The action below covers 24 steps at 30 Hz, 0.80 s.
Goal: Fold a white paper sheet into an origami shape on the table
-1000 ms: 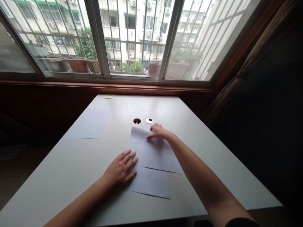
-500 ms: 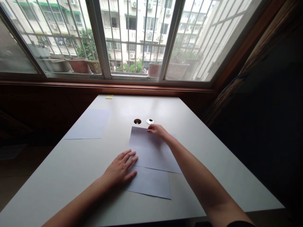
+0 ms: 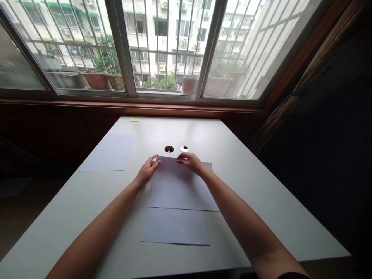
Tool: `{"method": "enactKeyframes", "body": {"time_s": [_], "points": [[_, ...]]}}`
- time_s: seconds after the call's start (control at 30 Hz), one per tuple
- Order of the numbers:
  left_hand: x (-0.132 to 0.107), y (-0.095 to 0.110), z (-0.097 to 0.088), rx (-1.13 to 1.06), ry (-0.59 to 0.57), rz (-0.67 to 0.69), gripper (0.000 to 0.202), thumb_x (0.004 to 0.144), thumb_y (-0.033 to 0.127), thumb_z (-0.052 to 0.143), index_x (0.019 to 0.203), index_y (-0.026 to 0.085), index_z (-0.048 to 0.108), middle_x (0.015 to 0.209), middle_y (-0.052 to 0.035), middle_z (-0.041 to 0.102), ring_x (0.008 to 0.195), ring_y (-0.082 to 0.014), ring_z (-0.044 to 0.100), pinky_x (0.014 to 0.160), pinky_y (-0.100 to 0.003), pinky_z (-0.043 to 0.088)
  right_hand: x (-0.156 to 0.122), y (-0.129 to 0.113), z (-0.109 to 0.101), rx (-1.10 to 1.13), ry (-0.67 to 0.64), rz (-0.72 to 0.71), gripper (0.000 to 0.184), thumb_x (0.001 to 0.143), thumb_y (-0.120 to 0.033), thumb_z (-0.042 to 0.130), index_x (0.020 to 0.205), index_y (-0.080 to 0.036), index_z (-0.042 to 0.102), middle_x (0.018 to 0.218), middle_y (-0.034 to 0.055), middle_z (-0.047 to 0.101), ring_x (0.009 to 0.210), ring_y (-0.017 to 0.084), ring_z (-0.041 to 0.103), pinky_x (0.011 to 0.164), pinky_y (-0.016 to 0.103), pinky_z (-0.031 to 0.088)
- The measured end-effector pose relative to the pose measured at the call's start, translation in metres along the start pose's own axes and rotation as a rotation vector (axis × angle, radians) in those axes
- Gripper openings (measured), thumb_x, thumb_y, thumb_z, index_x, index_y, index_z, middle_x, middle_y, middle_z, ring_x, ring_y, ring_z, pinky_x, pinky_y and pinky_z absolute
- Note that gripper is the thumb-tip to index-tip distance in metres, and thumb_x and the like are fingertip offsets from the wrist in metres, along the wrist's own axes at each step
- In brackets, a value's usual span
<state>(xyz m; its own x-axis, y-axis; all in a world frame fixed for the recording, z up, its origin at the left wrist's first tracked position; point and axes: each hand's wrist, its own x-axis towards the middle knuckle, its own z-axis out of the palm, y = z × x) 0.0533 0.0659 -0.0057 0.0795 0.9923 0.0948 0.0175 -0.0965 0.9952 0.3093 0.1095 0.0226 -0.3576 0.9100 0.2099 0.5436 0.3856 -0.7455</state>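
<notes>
A pale sheet of paper point(image 3: 180, 190) lies over a second sheet of paper point(image 3: 176, 228), which sticks out below it toward the table's near edge. At the upper sheet's far left corner is my left hand point(image 3: 147, 169), its thumb and fingers closed on that corner. My right hand point(image 3: 189, 161) pinches the far edge of the same sheet near its middle. The forearm covers part of the sheet's right side.
The white table point(image 3: 87, 217) has a round cable hole point(image 3: 169, 149) and a loose round cover point(image 3: 184, 148) beyond the paper. Another sheet of paper point(image 3: 107, 153) lies at the left. Yellow strips point(image 3: 134, 119) mark the far edge, below a barred window point(image 3: 165, 50).
My left hand has moved from the sheets' left side up to the upper sheet's far left corner. The upper sheet has shifted slightly left, with my right hand still on its far edge.
</notes>
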Motion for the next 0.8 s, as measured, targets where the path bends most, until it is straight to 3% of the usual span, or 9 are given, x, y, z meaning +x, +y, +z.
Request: {"method": "enactKeyframes", "body": {"time_s": [0.13, 0.3, 0.47, 0.8], "points": [[0.008, -0.002, 0.012, -0.144, -0.031, -0.016, 0.055, 0.079, 0.052, 0.07, 0.119, 0.015, 0.062, 0.091, -0.0069, 0.07, 0.084, -0.0225, 0.065, 0.074, -0.032, 0.05, -0.001, -0.003, 0.004, -0.009, -0.022, -0.031, 0.017, 0.083, -0.039, 0.068, 0.091, -0.025, 0.073, 0.089, 0.0031, 0.072, 0.088, 0.021, 0.066, 0.079, 0.032, 0.049], [0.005, -0.005, 0.008, -0.149, -0.006, -0.015, 0.04, 0.079, 0.051, 0.07, 0.097, 0.016, 0.066, 0.084, -0.0044, 0.069, 0.073, -0.0187, 0.063, 0.065, -0.028, 0.048, -0.006, -0.001, 0.004, -0.051, -0.02, 0.005, 0.021, 0.082, -0.041, 0.071, 0.097, -0.027, 0.072, 0.094, 0.0036, 0.072, 0.09, 0.021, 0.066, 0.078, 0.032, 0.049], [0.001, -0.004, 0.003, -0.175, 0.017, -0.014, 0.041, 0.08, 0.053, 0.068, 0.096, 0.016, 0.064, 0.082, -0.0031, 0.069, 0.069, -0.0171, 0.062, 0.063, -0.027, 0.048, -0.011, 0.013, -0.008, -0.132, 0.01, 0.064, 0.022, 0.082, -0.045, 0.069, 0.092, -0.026, 0.072, 0.096, 0.0039, 0.071, 0.09, 0.021, 0.065, 0.077, 0.031, 0.048], [0.001, -0.004, -0.001, -0.209, -0.011, -0.027, 0.041, 0.081, 0.051, 0.068, 0.1, 0.015, 0.063, 0.082, -0.0035, 0.069, 0.069, -0.0171, 0.063, 0.063, -0.027, 0.05, -0.015, 0.042, -0.041, -0.128, -0.114, 0.224, 0.031, 0.077, -0.053, 0.068, 0.085, -0.023, 0.073, 0.077, 0.001, 0.069, 0.072, 0.018, 0.06, 0.063, 0.027, 0.043]]}}
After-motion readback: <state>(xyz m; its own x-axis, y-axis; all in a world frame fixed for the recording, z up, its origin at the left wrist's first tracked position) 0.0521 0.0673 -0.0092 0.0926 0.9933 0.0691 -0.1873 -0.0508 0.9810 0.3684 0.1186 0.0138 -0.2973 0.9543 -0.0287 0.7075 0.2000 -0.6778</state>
